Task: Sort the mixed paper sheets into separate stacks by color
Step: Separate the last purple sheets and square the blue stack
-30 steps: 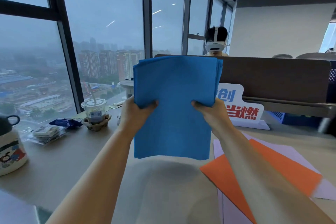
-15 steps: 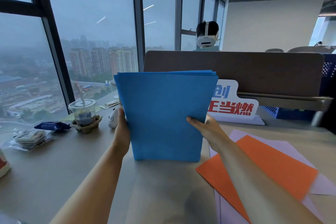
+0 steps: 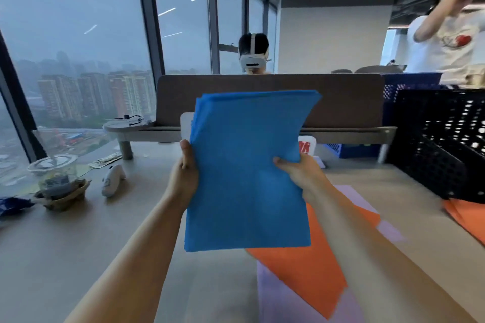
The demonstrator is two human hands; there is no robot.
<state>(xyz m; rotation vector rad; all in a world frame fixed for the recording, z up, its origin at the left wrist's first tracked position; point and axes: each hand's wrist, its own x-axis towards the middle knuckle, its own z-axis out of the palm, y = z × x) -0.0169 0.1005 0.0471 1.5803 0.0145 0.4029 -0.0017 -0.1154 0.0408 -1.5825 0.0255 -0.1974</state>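
A stack of blue paper sheets (image 3: pixel 246 165) stands nearly upright above the desk, held at mid-height by both hands. My left hand (image 3: pixel 185 173) grips its left edge, thumb on the front. My right hand (image 3: pixel 301 176) pinches the right edge, thumb lying across the blue face. Beneath and to the right, an orange sheet (image 3: pixel 309 265) lies on pale lilac sheets (image 3: pixel 283 301) on the desk. More orange sheets (image 3: pixel 467 215) lie at the far right edge.
A lidded plastic cup (image 3: pixel 56 176) in a cardboard holder and a white controller (image 3: pixel 111 178) sit at the left. A brown divider panel (image 3: pixel 341 102) closes the desk's back. Black crates (image 3: pixel 441 149) stand at the right. Two people wear headsets behind the divider.
The camera has swung right and up, revealing the black crates and a second person. The blue stack has lifted off the desk and tilted slightly right; both hands keep their hold.
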